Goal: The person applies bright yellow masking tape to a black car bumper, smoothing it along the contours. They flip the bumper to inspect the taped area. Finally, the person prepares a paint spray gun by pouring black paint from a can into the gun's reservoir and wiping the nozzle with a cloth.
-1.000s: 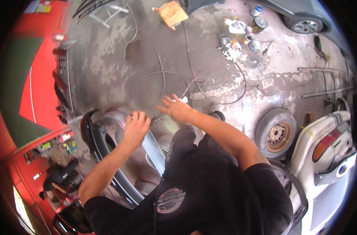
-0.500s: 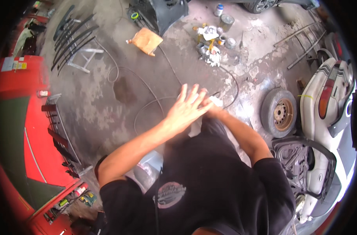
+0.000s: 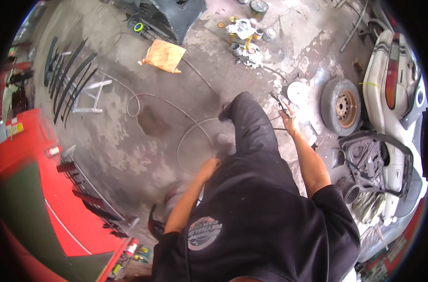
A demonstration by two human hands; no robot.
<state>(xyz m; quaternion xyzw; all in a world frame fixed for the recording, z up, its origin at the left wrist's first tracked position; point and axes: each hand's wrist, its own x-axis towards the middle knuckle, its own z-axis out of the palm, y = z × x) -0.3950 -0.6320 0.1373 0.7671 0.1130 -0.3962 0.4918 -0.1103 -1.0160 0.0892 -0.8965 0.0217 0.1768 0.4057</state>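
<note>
My right hand is out to the right, its fingers wrapped round a metal spray gun. Beside the gun shows a white round disc; whether it belongs to the gun I cannot tell. A dark air hose runs close by that hand. Low beside my left thigh, my left hand has its fingers curled in, and nothing shows in it. Ahead on the floor, several paint cans and cups stand around a stand covered with white paper.
A hose loops over the concrete ahead. A tyre, white bumper and dark door panel line the right. At left are a red car body part and dark strips on a rack. Brown paper lies ahead.
My hands, together in front of me before, have parted. The left dropped to my thigh; the right swung out rightward with the spray gun. My view and body have turned.
</note>
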